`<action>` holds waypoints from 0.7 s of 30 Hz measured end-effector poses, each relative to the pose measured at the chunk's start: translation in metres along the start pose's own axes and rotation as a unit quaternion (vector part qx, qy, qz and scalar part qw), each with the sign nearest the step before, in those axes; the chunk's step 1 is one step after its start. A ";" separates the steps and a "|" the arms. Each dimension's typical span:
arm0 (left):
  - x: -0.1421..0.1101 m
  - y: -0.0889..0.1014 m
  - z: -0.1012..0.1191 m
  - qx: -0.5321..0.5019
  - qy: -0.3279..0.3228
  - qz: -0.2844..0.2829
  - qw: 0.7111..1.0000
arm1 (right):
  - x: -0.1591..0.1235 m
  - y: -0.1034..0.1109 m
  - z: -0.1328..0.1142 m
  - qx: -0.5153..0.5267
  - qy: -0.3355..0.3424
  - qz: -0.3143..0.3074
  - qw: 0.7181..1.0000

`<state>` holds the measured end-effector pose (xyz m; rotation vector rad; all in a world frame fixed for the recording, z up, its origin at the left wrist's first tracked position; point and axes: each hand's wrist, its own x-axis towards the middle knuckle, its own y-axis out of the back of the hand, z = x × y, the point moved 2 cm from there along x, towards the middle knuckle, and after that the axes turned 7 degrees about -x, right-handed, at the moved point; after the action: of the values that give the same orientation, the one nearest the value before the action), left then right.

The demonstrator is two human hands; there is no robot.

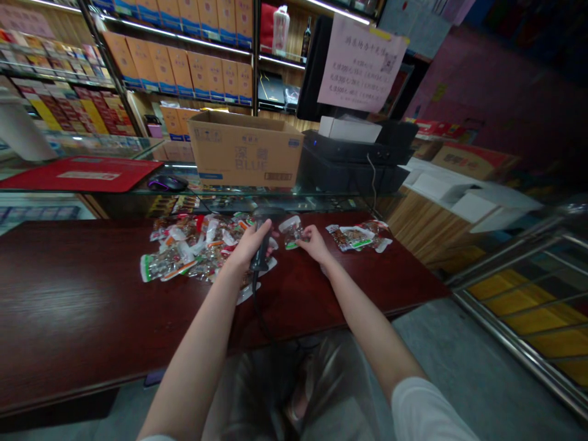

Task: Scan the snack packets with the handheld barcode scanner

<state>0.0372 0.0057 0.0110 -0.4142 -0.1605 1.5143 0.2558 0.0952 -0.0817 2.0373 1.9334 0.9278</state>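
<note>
My left hand (252, 244) is wrapped around the grip of a black handheld barcode scanner (260, 257), whose cable runs down over the table edge. Between the fingertips of my right hand (315, 243) is a small clear snack packet (291, 231) with a white and green edge, just right of the scanner head. A heap of similar snack packets (202, 245) spreads over the table left of and partly beneath my left hand. To the right of my right hand lies a smaller group of packets (358, 236).
The dark red wooden table (92, 275) fronts a glass counter. On the counter are a cardboard box (248, 150), a mouse (167, 183), a red mat (82, 173) and a black machine (358, 159). A metal rack (514, 343) stands at the right.
</note>
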 end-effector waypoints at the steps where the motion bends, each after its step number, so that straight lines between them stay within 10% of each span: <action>1: 0.001 -0.003 -0.003 -0.002 -0.004 -0.011 1.000 | 0.000 0.005 0.002 0.039 -0.005 0.008 0.999; 5: 0.000 -0.018 -0.017 0.031 0.011 -0.055 0.998 | 0.000 0.027 0.009 0.200 -0.009 0.064 0.978; 21: 0.000 -0.042 -0.049 -0.008 0.001 -0.082 0.997 | -0.008 0.014 -0.002 0.063 0.090 0.108 0.988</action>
<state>0.0934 -0.0020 -0.0188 -0.4061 -0.1997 1.3521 0.2670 0.0852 -0.0756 2.3456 1.9312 1.0980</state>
